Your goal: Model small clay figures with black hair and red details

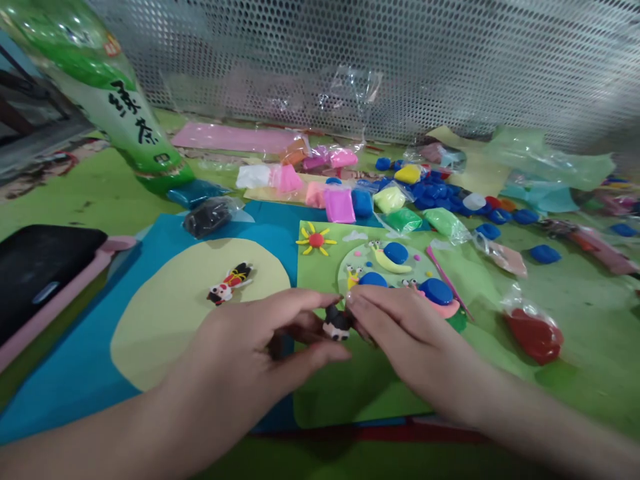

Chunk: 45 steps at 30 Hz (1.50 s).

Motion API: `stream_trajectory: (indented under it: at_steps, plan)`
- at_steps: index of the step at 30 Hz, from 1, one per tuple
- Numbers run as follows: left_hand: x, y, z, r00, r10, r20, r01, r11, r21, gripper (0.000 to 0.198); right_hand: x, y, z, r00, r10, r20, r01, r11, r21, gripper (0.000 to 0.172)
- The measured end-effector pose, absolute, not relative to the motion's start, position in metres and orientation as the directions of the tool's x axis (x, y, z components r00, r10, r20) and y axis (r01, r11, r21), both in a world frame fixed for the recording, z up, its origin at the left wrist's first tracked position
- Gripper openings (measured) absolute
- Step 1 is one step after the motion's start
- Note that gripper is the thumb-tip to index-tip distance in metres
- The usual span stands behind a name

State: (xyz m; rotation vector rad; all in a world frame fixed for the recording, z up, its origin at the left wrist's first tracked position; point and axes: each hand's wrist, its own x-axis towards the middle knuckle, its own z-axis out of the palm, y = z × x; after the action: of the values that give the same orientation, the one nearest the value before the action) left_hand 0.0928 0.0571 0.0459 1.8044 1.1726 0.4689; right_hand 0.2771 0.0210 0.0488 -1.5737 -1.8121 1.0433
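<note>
Black-haired little clay figure (337, 325) is pinched in my left hand (240, 347); whether my right hand (415, 330) grips too, I can't tell. The tall green-and-white plastic bottle (127, 113) reads 绿茶.

Perforated metal panel (425, 67) with a dull sheen; smooth, shiny plastic bottle (125, 107); matt blue paper sheet (65, 393); glossy, crinkled clear plastic packet (517, 300) around smooth, red clay-like material (536, 337); small, smooth clay-like figure (336, 327).

Green surface (90, 179), blue card (55, 387), leaning-looking bottle (107, 113), red packet (535, 335)
</note>
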Motion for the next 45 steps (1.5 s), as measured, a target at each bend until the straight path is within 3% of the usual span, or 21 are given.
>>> stream_trajectory:
  at_steps: [5,10,17,22,25,29,33,36,41,45]
  plan:
    - [0.098,0.055,0.058,0.428,0.845,-0.32,0.531,0.052,0.846,0.028,0.279,0.025,0.051,-0.212,0.957,-0.197,0.559,-0.046,-0.828,0.036]
    - [0.103,0.057,0.061,0.428,0.866,-0.258,0.471,0.03,0.882,0.013,0.28,0.028,0.052,-0.228,0.945,-0.234,0.508,-0.09,-0.856,0.038]
    - [0.102,0.062,0.054,0.371,0.883,-0.287,0.325,0.166,0.931,0.02,0.284,0.029,0.052,-0.187,0.952,-0.242,0.431,-0.142,-0.891,0.042]
    - [0.098,0.073,0.042,0.447,0.854,-0.265,0.339,0.113,0.934,0.022,0.28,0.031,0.047,-0.206,0.939,-0.276,0.412,-0.172,-0.895,0.041]
    - [0.097,0.075,0.037,0.46,0.846,-0.269,0.319,0.125,0.939,0.035,0.279,0.034,0.047,-0.185,0.926,-0.329,0.357,-0.249,-0.9,0.041]
    - [0.095,0.074,0.036,0.489,0.837,-0.247,0.304,0.102,0.947,0.044,0.282,0.04,0.05,-0.199,0.886,-0.419,0.221,-0.376,-0.9,0.037]
    - [0.093,0.073,0.039,0.503,0.85,-0.158,0.296,0.002,0.955,0.029,0.283,0.042,0.051,-0.263,0.842,-0.471,0.039,-0.479,-0.877,0.04]
    - [0.094,0.071,0.039,0.502,0.854,-0.14,0.317,-0.031,0.948,0.045,0.284,0.042,0.053,-0.319,0.819,-0.477,-0.039,-0.514,-0.857,0.046]
    - [0.097,0.065,0.039,0.465,0.87,-0.164,0.374,-0.025,0.927,0.038,0.283,0.042,0.055,-0.358,0.803,-0.477,-0.039,-0.523,-0.851,0.049]
    - [0.097,0.068,0.037,0.461,0.886,-0.056,0.409,-0.156,0.899,0.029,0.282,0.042,0.05,-0.334,0.827,-0.452,0.074,-0.455,-0.888,0.045]
